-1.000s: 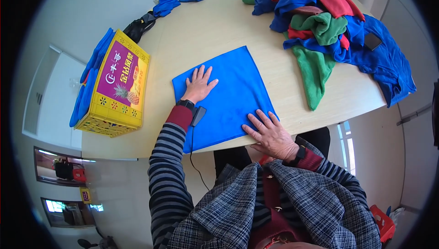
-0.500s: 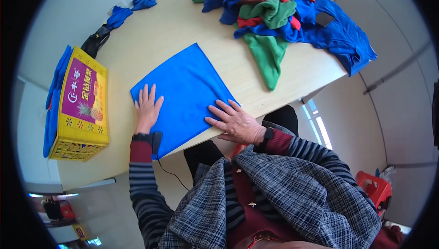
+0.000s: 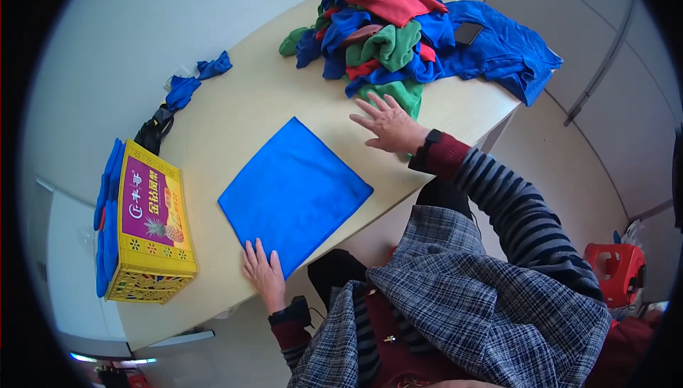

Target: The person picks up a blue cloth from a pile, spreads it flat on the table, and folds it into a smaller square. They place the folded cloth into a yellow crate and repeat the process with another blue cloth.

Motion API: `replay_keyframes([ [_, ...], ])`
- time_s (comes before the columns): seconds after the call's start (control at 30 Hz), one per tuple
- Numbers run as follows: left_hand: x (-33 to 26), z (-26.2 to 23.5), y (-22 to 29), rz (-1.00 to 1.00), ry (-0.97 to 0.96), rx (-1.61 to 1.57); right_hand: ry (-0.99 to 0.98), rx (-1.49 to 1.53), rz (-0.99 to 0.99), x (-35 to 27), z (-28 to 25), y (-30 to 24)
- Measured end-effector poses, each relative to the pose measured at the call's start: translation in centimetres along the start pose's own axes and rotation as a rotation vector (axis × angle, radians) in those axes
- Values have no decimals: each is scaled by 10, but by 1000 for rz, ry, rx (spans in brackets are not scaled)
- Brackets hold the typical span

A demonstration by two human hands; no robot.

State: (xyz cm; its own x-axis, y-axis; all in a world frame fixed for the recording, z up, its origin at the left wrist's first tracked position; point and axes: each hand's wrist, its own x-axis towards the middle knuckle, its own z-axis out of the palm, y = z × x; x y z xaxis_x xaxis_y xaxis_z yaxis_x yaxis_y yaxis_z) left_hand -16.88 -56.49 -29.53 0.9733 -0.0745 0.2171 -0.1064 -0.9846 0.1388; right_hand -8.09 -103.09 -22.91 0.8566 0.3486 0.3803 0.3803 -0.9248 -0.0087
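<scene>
A blue cloth (image 3: 295,196) lies spread flat on the pale table (image 3: 235,124), with one corner pointing away from me. My left hand (image 3: 263,270) rests at its near left corner, fingers extended. Off to the far right of that cloth, my right hand (image 3: 393,126) is open with its fingers spread, holding nothing. It covers part of a green cloth (image 3: 398,95) that hangs from a heap of red, blue and green cloths (image 3: 388,43). Whether the right hand touches the green cloth, I cannot tell.
A yellow crate (image 3: 153,285) with a printed purple panel stands at the left, blue cloths along its far side. Behind it are a black bag (image 3: 153,132) and crumpled blue cloths (image 3: 183,92). A dark flat rectangle (image 3: 467,33) sits on blue fabric. A red stool (image 3: 617,274) stands right.
My right hand has left the blue cloth and moved far right to the heap. My left hand has slid nearer, to the cloth's near corner. The whole view has shifted somewhat.
</scene>
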Motion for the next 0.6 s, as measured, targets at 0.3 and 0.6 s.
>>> replay_keyframes([
  [0.3, 0, 5, -1, -6, 6, -7, -270, -240, 136, -4, 21, 122],
  [0.6, 8, 6, -10, -4, 23, 14, -228, -196, 118, -34, 13, 194],
])
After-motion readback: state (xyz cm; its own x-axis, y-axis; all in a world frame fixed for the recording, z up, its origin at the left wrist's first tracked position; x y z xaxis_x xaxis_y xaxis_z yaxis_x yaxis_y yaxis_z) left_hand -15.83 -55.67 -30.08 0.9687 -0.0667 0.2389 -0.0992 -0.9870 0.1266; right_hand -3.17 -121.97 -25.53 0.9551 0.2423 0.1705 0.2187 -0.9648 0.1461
